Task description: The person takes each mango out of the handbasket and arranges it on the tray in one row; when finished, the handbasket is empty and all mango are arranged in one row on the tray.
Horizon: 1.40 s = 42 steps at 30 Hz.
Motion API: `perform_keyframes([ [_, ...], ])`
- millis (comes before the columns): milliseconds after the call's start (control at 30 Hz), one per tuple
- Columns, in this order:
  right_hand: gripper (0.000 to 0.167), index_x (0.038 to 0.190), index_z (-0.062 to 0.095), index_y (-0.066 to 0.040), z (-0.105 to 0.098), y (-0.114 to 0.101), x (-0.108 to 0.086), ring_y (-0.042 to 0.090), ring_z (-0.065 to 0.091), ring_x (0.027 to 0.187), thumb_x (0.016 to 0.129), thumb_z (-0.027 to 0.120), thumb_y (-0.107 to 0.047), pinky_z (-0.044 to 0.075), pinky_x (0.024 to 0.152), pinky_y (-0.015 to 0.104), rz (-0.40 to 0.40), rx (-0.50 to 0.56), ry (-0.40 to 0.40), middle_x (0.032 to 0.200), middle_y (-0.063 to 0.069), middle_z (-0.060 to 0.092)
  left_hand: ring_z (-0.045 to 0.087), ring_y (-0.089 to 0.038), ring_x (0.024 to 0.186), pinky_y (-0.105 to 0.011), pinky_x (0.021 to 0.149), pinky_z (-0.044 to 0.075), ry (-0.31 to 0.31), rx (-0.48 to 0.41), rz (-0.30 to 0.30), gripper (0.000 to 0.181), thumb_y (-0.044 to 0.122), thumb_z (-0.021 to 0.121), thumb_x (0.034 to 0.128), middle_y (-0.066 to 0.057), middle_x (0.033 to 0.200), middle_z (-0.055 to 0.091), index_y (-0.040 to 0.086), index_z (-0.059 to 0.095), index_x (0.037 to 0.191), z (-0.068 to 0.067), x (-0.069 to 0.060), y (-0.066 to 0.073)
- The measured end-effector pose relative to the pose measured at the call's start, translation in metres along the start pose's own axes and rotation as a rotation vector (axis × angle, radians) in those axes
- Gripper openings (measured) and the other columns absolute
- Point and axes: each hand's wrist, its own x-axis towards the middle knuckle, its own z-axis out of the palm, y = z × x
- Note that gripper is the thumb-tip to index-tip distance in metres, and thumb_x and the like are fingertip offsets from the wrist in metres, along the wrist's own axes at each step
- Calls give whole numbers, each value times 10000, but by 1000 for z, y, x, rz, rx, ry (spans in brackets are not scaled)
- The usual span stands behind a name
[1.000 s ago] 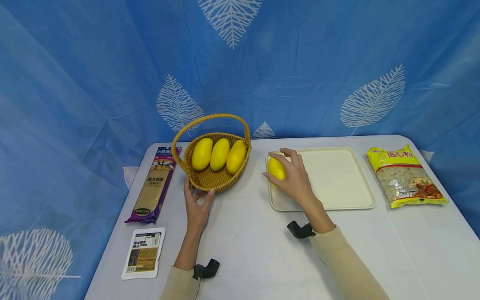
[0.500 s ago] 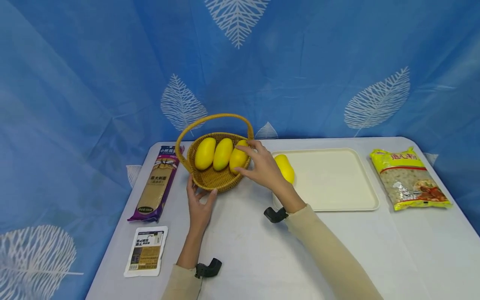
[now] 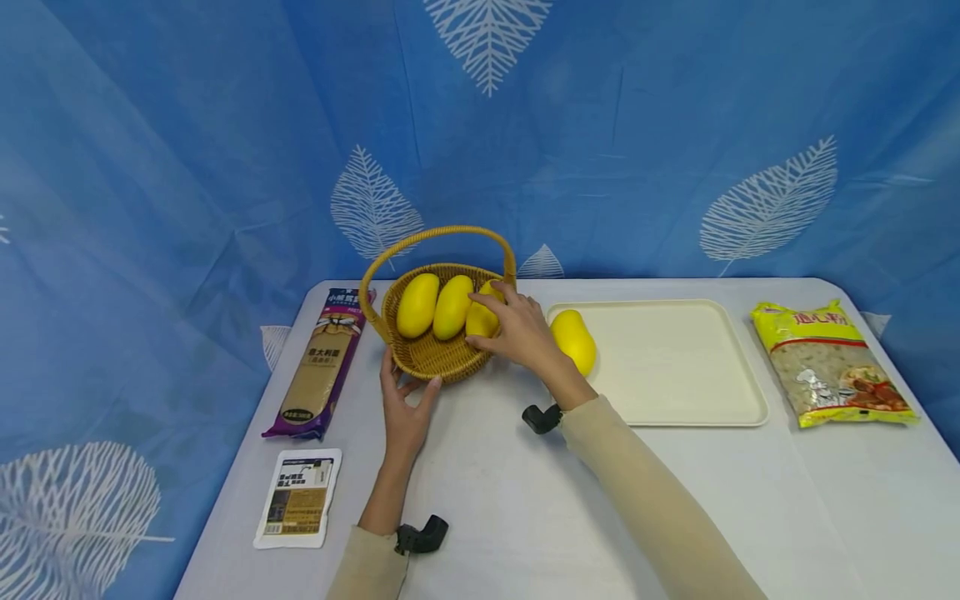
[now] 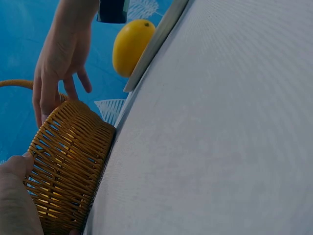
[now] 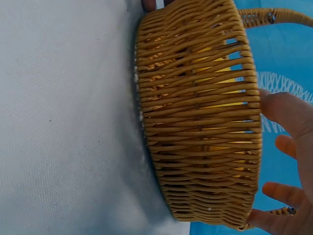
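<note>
A wicker basket (image 3: 431, 360) with a tall arched handle stands at the back left of the table, three yellow mangoes inside. My left hand (image 3: 406, 421) holds the basket's near-left side; in the left wrist view its thumb (image 4: 18, 165) lies at the rim. Over the right rim reaches my right hand (image 3: 522, 332), fingers and thumb around the rightmost mango (image 3: 480, 320). The basket wall hides most of that grip in the right wrist view. Another mango (image 3: 574, 342) lies at the left end of a cream tray (image 3: 678, 358).
Left of the basket lies a purple pack of spaghetti (image 3: 318, 362), with a small white packet (image 3: 297, 498) nearer the front. A yellow bag of pasta (image 3: 832, 362) lies right of the tray. A blue leaf-print curtain (image 3: 600, 142) hangs behind the table.
My right hand has let go of a mango on the tray's left end, moved left to the basket and closed around the rightmost mango there. The left hand has stayed at the basket.
</note>
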Motion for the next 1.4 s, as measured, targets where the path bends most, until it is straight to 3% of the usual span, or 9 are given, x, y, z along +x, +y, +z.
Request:
perform_keyframes([
  [167,665,1440,499,-282,6,2,5,400,355,1403,849,723,-487,273,1124,660,-3,-39,-30,1566,129,327,351,-458,1351,-579,1056,407,-1,-4,0,863,95,675,919,-261,1571,183,19,98,1556,1,0,0],
  [600,645,1402,544,-255,11,1,17,435,284,1411,816,779,-391,351,1046,662,83,16,-126,1620,100,238,333,-474,1360,-590,1050,407,1,-7,12,876,86,685,910,-277,1566,180,8,96,1554,2,0,-1],
  [900,576,1314,610,-191,10,3,16,451,358,1365,800,796,-374,336,1055,627,58,9,-88,1556,128,359,339,-473,1353,-589,1047,409,-1,-3,20,876,88,687,909,-287,1558,188,4,99,1552,4,0,-2],
  [1133,562,1302,619,-234,9,0,14,348,485,1292,804,770,-445,349,891,512,51,-108,-51,1514,83,431,333,-473,1355,-594,1046,405,-4,-8,27,875,91,682,913,-292,1555,185,4,92,1553,3,0,-3],
  [1233,533,1285,636,-216,9,-2,14,347,472,1310,814,766,-429,351,934,494,14,-126,-45,1496,98,454,341,-467,1353,-586,1048,409,-2,0,22,874,100,682,914,-284,1559,184,13,94,1554,2,0,-4],
  [1400,507,1280,647,-178,9,-4,17,368,394,1362,831,764,-382,352,1124,483,-47,-117,-81,1480,131,458,351,-464,1347,-580,1049,412,1,2,14,873,109,683,915,-278,1561,184,25,97,1558,1,0,-5],
])
